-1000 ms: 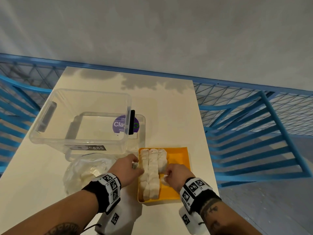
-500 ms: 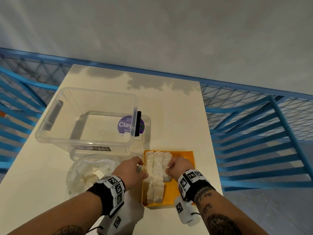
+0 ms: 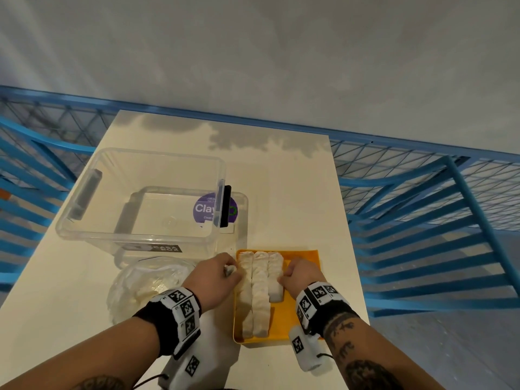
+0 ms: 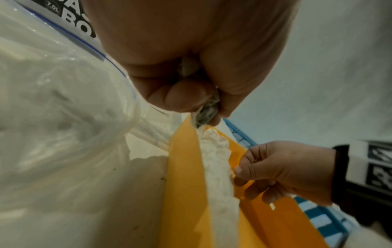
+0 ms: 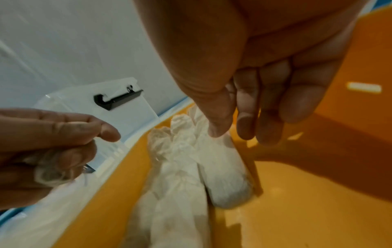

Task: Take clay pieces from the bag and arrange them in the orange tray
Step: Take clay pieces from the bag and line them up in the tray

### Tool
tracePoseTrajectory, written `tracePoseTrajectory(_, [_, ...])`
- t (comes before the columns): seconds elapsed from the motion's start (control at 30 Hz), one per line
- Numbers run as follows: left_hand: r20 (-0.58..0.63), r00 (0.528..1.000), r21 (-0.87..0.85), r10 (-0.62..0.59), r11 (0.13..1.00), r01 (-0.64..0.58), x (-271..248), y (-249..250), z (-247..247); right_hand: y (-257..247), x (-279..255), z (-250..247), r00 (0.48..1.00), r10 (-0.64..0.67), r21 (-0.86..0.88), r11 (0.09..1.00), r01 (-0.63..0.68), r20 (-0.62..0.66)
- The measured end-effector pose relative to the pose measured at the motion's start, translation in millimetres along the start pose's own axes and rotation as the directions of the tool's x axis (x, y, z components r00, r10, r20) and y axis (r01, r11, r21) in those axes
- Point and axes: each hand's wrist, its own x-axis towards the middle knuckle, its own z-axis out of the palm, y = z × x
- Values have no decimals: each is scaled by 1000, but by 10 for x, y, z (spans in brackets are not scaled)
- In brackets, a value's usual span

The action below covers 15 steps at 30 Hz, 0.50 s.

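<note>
The orange tray (image 3: 302, 311) lies at the table's near right. It holds white wrapped clay pieces (image 3: 260, 288) packed in three columns; the right column is short. My right hand (image 3: 284, 277) is inside the tray, its thumb (image 5: 216, 124) touching the far end of the right clay piece (image 5: 224, 167), its fingers loosely bent beside it. My left hand (image 3: 231, 271) hovers at the tray's left rim and grips a small crumpled scrap of wrap (image 4: 206, 112). The clear bag (image 3: 146, 282) with more clay lies left of the tray.
An empty clear storage box (image 3: 140, 198) with a black latch (image 3: 226, 205) stands behind the bag, on its lid with a purple "Clay" label (image 3: 204, 208). Blue railings (image 3: 422, 220) flank the table; the table edge runs just right of the tray.
My right hand has slid forward along the right clay column, toward the tray's far end. My left hand has stayed at the tray's left rim with the scrap.
</note>
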Motion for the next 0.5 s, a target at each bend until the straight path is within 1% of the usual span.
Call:
tracePoseTrajectory(0.07, [3, 1000, -171, 27, 985, -26, -24, 92, -43, 22, -106, -51, 997, -41, 63, 997, 45, -60])
tracePoseTrajectory(0.13, [26, 999, -381, 34, 924, -22, -49, 211, -56, 13, -244, -62, 985, -123, 187, 972, 144, -117])
tracePoseTrajectory(0.2, [56, 998, -594, 17, 804, 20, -78, 342, -55, -32, -433, -47, 967, -232, 372, 893, 254, -103])
tracePoseTrajectory(0.27, [101, 995, -746, 10, 662, 69, -112, 461, -34, -106, -631, -26, 954, -295, 548, 790, 274, -52])
tracePoseTrajectory(0.3, [117, 993, -787, 17, 611, 82, -129, 512, -22, -139, -706, -21, 950, -311, 611, 745, 269, -39])
tracePoseTrajectory(0.37, [127, 991, -822, 42, 564, 82, -162, 586, 19, -194, -825, -23, 950, -305, 692, 670, 267, -71])
tracePoseTrajectory(0.43, [118, 991, -821, 62, 567, 62, -192, 619, 71, -211, -866, -20, 956, -266, 744, 612, 267, -124])
tracePoseTrajectory(0.5, [97, 993, -806, 65, 590, 40, -216, 616, 115, -189, -886, -26, 963, -220, 784, 566, 256, -156])
